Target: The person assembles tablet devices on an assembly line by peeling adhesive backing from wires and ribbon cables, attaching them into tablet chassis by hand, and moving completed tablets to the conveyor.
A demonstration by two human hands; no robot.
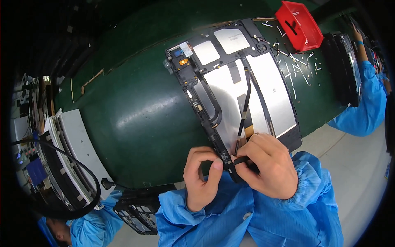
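Observation:
An opened flat electronic device point(269, 90) with a black frame and silver metal panels lies tilted on the green table, its lower end towards me. My left hand point(201, 177) closes thumb and forefinger at the frame's lower left edge. My right hand point(269, 166) is closed over the lower end of the device, its fingertips pinching a short black strip point(240, 161) at that same corner. A dark flat cable point(245, 103) runs down the panels to my right fingertips. The fingers of my right hand partly hide the strip and the parts under them.
A red bin point(302, 29) stands at the far right, with small white strips point(298, 68) scattered near it. Stacked dark panels point(343, 68) sit at the right, near a co-worker's blue sleeve point(362, 107). White panels point(78, 140) and a black cable point(92, 177) are at left.

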